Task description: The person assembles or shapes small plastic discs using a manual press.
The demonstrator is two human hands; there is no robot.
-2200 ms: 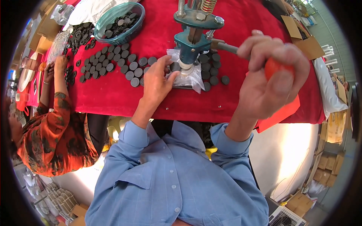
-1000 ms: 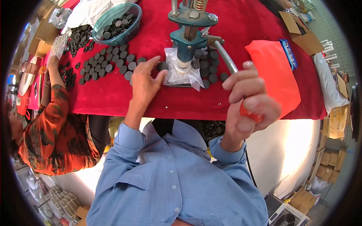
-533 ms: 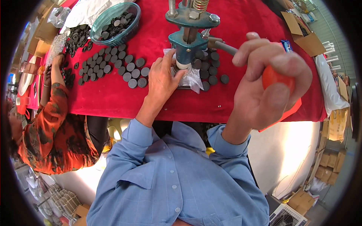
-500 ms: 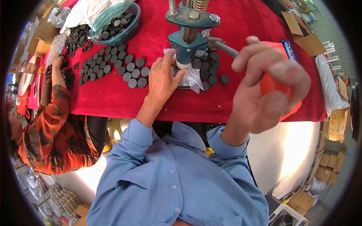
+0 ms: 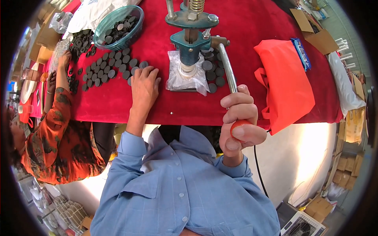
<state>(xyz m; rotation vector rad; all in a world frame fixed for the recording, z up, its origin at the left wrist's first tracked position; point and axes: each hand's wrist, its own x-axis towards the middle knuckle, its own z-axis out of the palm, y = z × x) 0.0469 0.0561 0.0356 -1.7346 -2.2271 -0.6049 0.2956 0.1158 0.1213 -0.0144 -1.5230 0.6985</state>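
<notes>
The press lever [image 5: 227,69] is a smooth metal bar with an orange knob, and the right hand [image 5: 238,120] is wrapped tight on it, at 5 o'clock from the teal press [image 5: 190,39]. Pull it slow and steady so the stamp lands straight. The left hand [image 5: 144,84] lies open by flat dark round discs [image 5: 114,67] at 9 o'clock, on the soft red counter [image 5: 118,98]

1. Only one view exists: a fisheye camera on the person's head, looking steeply down.
2. It sees close the red table [image 5: 118,106] and the press [image 5: 191,37].
3. Straight edges bend near the rim.
</notes>
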